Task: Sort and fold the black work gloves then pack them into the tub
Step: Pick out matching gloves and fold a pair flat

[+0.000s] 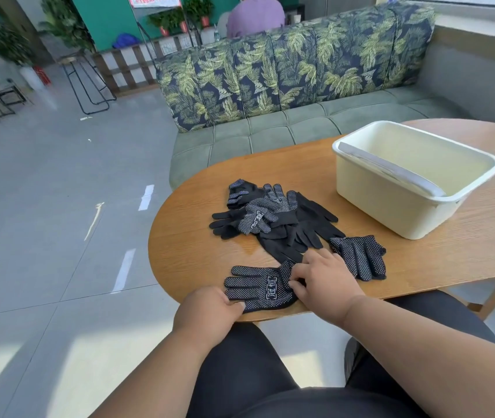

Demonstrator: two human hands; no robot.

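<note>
The left hand (210,309) is pinching the fingertips of a dotted black glove (262,286) lying flat at the near table (451,251) edge, while the right hand (326,280) is pressing curled fingers on its cuff end — a folded glove (360,256) is sitting just right, a loose pile (273,218) farther off, the cream tub (415,176) at far right
</note>
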